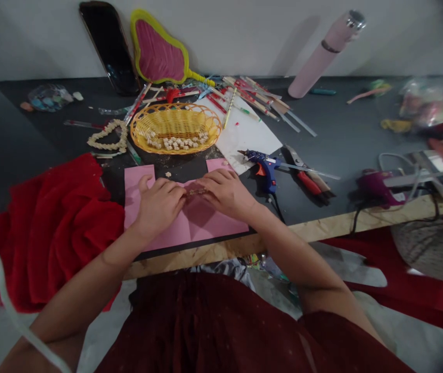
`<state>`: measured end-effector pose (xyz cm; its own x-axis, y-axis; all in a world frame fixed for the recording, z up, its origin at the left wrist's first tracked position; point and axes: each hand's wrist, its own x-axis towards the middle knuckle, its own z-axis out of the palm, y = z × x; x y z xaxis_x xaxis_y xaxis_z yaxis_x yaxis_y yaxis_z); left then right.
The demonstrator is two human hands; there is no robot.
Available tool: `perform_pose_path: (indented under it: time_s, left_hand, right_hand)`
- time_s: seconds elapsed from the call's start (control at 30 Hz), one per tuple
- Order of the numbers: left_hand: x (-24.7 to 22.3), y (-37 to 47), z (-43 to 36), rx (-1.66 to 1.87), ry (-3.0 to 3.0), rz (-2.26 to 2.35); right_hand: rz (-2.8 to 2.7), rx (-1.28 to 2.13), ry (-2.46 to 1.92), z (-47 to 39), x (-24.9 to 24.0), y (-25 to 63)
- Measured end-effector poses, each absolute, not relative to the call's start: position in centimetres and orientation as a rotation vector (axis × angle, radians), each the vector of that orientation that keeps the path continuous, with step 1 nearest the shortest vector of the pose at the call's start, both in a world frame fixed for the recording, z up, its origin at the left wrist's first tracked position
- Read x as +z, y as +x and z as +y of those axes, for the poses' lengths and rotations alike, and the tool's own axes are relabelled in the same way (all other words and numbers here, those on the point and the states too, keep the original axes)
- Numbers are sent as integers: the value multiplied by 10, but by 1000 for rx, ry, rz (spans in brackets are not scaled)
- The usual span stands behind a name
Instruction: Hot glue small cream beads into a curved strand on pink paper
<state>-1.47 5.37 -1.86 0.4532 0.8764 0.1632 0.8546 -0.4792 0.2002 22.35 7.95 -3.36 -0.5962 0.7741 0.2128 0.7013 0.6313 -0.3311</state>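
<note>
Between the fingertips of both hands is a short, thin, brownish strip with small bead-like bumps; its ends are hidden under my fingers. My left hand pinches its left end, and my right hand is closed over the right end. Beneath both hands lies a folded pink paper. Just beyond it, a yellow wicker basket contains small pale cubes. A heart-shaped ring of pale pieces rests left of the basket. Right of my right hand is a blue glue gun.
Red-handled pliers and white paper lie near the glue gun. Sticks and glue sticks are scattered behind. A pink bottle, a phone and a yellow-rimmed hand fan lean on the wall. Red cloth is heaped left.
</note>
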Motion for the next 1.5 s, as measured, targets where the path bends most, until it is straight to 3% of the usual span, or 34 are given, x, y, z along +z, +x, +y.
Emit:
perform_pose_path:
  time_s: [0.33,0.7,1.5]
  left_hand:
    - [-19,-15,53,466,2538,1532]
    - [-15,-12,51,481,2506,1554]
    - [-17,-12,51,516,2454,1592]
  right_hand:
    - [-2147,149,-1395,40,-1,297]
    - [-1963,133,-1575,-11,-38,306]
    - [-1969,113,-1591,-1,-37,309]
